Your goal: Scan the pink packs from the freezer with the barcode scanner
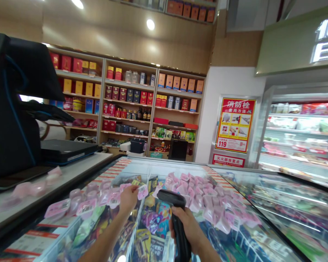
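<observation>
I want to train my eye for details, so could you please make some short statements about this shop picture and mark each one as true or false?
1. The right hand grips a black scanner. True.
2. The left hand is holding nothing. False: it pinches a pink pack with a barcode label.
3. Other pink packs lie on both sides of the scanner. True.
4. The red poster hangs to the left of the shelves. False: it is to their right.
5. A black terminal stands at the left side of the picture. True.
</observation>
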The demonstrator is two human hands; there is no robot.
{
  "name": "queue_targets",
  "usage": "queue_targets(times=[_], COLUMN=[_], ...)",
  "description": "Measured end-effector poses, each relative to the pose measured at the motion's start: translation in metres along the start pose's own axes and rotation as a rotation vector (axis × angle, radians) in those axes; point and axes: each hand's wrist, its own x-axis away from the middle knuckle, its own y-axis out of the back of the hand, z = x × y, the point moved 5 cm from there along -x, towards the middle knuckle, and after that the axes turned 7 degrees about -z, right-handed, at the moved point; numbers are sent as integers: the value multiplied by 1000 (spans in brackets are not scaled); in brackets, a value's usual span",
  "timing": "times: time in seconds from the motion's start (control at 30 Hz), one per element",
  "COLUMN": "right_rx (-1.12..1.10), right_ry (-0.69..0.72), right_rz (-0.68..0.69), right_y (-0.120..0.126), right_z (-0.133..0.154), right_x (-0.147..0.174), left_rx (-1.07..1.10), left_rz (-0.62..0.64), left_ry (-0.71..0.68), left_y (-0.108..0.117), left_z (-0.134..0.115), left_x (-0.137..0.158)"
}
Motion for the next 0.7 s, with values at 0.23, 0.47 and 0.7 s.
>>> queue_targets(times=[0.23,0.47,0.7], right_rx=[-162,-235,-173], right_ry=[78,116,105], right_rz=[-183,-266,-227], right_y=[31,45,43], right_z=[9,20,18], right_x=[-24,-30,-24], left_rx=[-168,-287,-255], left_rz=[-114,-165,-74], left_ry=[-72,-121,-253], left_y=[18,38,-10], left_z=[17,24,-31], left_x=[-15,-24,24])
